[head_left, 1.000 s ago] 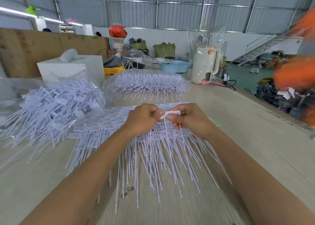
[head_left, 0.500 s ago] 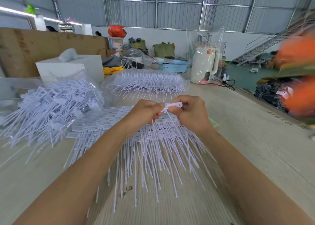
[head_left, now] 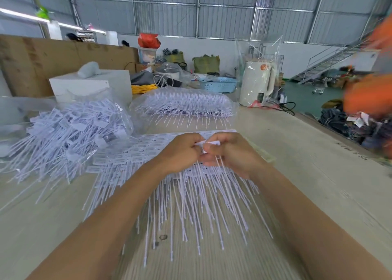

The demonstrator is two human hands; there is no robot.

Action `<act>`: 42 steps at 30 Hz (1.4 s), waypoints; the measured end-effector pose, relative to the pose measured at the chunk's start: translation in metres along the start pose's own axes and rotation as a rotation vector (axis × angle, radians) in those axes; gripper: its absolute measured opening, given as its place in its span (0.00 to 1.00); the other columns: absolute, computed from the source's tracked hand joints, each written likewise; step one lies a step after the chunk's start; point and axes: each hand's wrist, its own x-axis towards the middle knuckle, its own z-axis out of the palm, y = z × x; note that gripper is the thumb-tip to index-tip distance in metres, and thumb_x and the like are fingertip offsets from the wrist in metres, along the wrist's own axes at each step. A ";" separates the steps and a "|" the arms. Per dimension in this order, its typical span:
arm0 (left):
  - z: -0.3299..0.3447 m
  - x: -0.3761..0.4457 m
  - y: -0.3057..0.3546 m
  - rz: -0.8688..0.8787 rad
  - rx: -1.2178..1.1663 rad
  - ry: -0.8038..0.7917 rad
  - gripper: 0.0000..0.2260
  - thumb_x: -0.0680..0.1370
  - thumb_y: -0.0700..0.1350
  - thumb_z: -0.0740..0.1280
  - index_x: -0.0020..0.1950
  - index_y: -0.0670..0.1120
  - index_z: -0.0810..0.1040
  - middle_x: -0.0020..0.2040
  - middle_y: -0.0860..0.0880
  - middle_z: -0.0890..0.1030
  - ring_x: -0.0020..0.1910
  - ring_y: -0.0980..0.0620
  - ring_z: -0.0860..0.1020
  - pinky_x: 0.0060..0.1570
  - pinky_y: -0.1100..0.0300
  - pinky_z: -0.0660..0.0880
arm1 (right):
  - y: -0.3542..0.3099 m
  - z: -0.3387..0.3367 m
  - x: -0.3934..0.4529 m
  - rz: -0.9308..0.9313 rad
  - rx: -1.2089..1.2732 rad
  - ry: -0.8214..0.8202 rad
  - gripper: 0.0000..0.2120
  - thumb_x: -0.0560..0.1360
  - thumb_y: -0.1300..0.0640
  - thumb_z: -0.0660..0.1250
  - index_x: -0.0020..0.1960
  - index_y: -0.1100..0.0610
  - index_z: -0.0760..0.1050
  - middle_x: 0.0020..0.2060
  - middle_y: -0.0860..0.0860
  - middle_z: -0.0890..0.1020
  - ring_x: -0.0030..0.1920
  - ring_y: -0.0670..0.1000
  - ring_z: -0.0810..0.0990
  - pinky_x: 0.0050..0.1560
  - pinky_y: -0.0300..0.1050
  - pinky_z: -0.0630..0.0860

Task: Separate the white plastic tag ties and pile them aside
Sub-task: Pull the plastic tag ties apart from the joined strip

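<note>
Both hands' curled fingers pinch one tag tie.

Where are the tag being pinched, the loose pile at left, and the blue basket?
tag (head_left: pixel 213 142), head view, its flat white head between both hands.
loose pile (head_left: pixel 70 131), head view, middle of heap.
blue basket (head_left: pixel 220 85), head view, front wall.

orange figure blurred at right edge, hands hiding tag ties beneath

No text or label can be read
</note>
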 end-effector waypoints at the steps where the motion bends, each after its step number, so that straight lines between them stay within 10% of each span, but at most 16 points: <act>1: 0.001 -0.001 0.001 0.026 0.025 0.007 0.07 0.79 0.39 0.60 0.47 0.49 0.75 0.39 0.55 0.75 0.36 0.57 0.73 0.33 0.62 0.66 | 0.002 0.002 0.000 -0.043 0.010 0.024 0.06 0.73 0.67 0.68 0.38 0.62 0.77 0.31 0.54 0.83 0.34 0.52 0.83 0.40 0.44 0.81; 6: 0.002 -0.003 0.002 0.033 0.023 0.085 0.08 0.77 0.42 0.65 0.54 0.49 0.69 0.48 0.51 0.74 0.42 0.54 0.75 0.35 0.63 0.69 | 0.004 0.001 0.000 -0.212 -0.055 0.125 0.06 0.72 0.70 0.68 0.38 0.63 0.78 0.25 0.51 0.81 0.27 0.46 0.79 0.31 0.36 0.76; 18: -0.003 -0.004 -0.002 0.003 -0.100 0.069 0.13 0.78 0.47 0.67 0.34 0.45 0.77 0.27 0.50 0.70 0.27 0.52 0.67 0.36 0.59 0.65 | 0.010 -0.009 0.001 -0.257 -0.238 0.118 0.07 0.76 0.64 0.66 0.53 0.65 0.77 0.24 0.47 0.76 0.25 0.45 0.73 0.29 0.37 0.71; 26: -0.008 -0.004 0.006 -0.129 -0.449 0.050 0.13 0.77 0.41 0.67 0.32 0.42 0.78 0.22 0.51 0.71 0.23 0.56 0.66 0.30 0.64 0.63 | 0.005 0.001 0.000 -0.393 -0.488 0.205 0.03 0.73 0.69 0.66 0.41 0.66 0.76 0.26 0.51 0.73 0.24 0.41 0.71 0.29 0.37 0.68; 30: -0.024 -0.011 0.007 -0.183 -0.788 -0.200 0.15 0.73 0.42 0.64 0.25 0.47 0.73 0.20 0.54 0.61 0.19 0.57 0.57 0.28 0.61 0.51 | 0.002 -0.022 0.001 -0.455 -0.718 0.371 0.04 0.73 0.70 0.65 0.41 0.64 0.74 0.33 0.53 0.76 0.31 0.45 0.72 0.33 0.35 0.68; 35: -0.024 -0.014 -0.003 -0.184 -0.487 -0.070 0.13 0.78 0.43 0.64 0.35 0.42 0.76 0.20 0.53 0.68 0.22 0.56 0.64 0.26 0.63 0.59 | -0.021 -0.060 -0.007 -0.183 0.368 0.464 0.03 0.76 0.68 0.64 0.44 0.63 0.74 0.32 0.54 0.74 0.25 0.44 0.72 0.24 0.33 0.69; 42: -0.012 -0.007 0.006 -0.164 -0.402 -0.068 0.18 0.74 0.29 0.55 0.37 0.45 0.81 0.29 0.45 0.77 0.28 0.48 0.70 0.27 0.63 0.65 | -0.016 -0.022 -0.007 0.027 0.159 0.099 0.02 0.75 0.65 0.65 0.44 0.61 0.74 0.33 0.53 0.78 0.31 0.47 0.76 0.27 0.36 0.73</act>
